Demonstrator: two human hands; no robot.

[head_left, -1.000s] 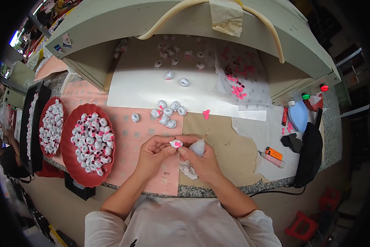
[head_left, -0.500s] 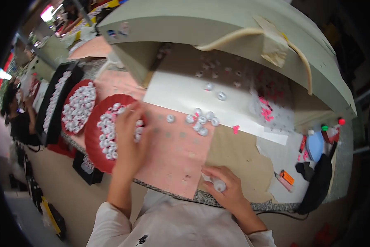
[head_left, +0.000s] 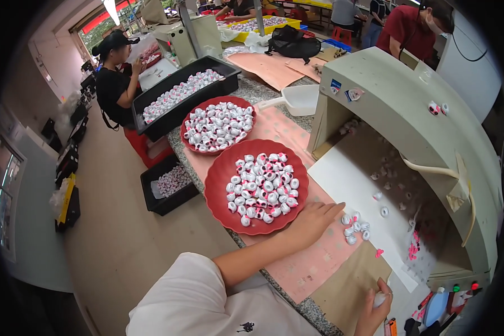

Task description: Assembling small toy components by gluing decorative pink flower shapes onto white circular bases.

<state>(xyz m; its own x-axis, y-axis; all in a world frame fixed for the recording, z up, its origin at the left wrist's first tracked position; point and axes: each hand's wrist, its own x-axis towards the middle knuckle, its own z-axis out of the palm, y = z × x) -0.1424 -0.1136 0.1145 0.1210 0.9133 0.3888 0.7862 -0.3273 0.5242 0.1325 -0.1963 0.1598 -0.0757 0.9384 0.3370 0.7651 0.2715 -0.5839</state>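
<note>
My left hand (head_left: pixel 317 221) lies palm down with its fingers stretched, over the pink patterned paper (head_left: pixel 302 271) beside a scalloped red plate (head_left: pixel 214 190). Its fingertips point at a small cluster of white ring-like pieces (head_left: pixel 356 227); whether anything lies under the palm is hidden. The plate carries many small white pieces (head_left: pixel 260 185) with pink and black parts. Low at the right, my right hand (head_left: pixel 371 311) is closed round a small white rounded object (head_left: pixel 379 299), mostly covered by the fingers.
A second red plate (head_left: pixel 187 143) and a black tray (head_left: pixel 142 106) hold more pieces. A grey arched housing (head_left: pixel 431 112) rises at the right over white paper (head_left: pixel 341 173). A white scoop (head_left: pixel 302 99) lies behind. Other people (head_left: pixel 117 84) work farther off.
The view has swung left. My left hand has gone from over the red plate to the paper right of it. The lone piece on the pink paper is out of sight. My right hand keeps its hold.
</note>
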